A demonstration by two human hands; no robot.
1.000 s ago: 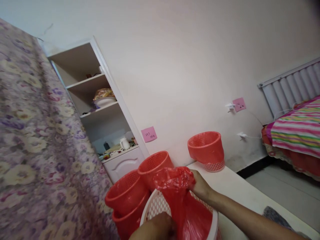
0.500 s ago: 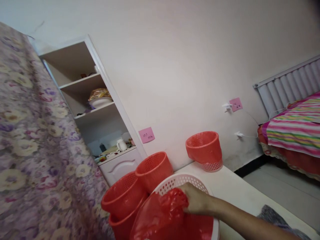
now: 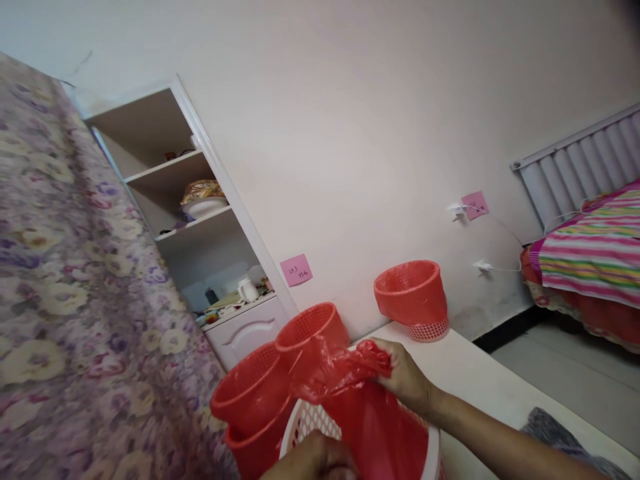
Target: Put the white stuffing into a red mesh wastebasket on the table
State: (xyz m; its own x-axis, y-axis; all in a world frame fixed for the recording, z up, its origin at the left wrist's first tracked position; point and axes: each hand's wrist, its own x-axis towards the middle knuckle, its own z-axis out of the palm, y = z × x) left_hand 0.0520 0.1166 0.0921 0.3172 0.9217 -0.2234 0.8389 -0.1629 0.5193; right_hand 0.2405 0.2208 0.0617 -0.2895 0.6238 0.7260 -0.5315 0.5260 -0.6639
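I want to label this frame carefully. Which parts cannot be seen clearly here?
Head view only:
- Left hand: cut off by the bottom edge; its grip is unclear.
- White basket: mostly hidden by the red bag held by the right hand.
- Pink note: writing too small.
- Shelf items: too small to identify.

Left hand (image 3: 315, 461) cut off by bottom edge, grip not readable. White basket (image 3: 313, 421) mostly hidden behind red bag (image 3: 360, 407), base out of frame. Writing on pink note (image 3: 297, 270) too small to read; shelf items (image 3: 235, 297) too small to ID.
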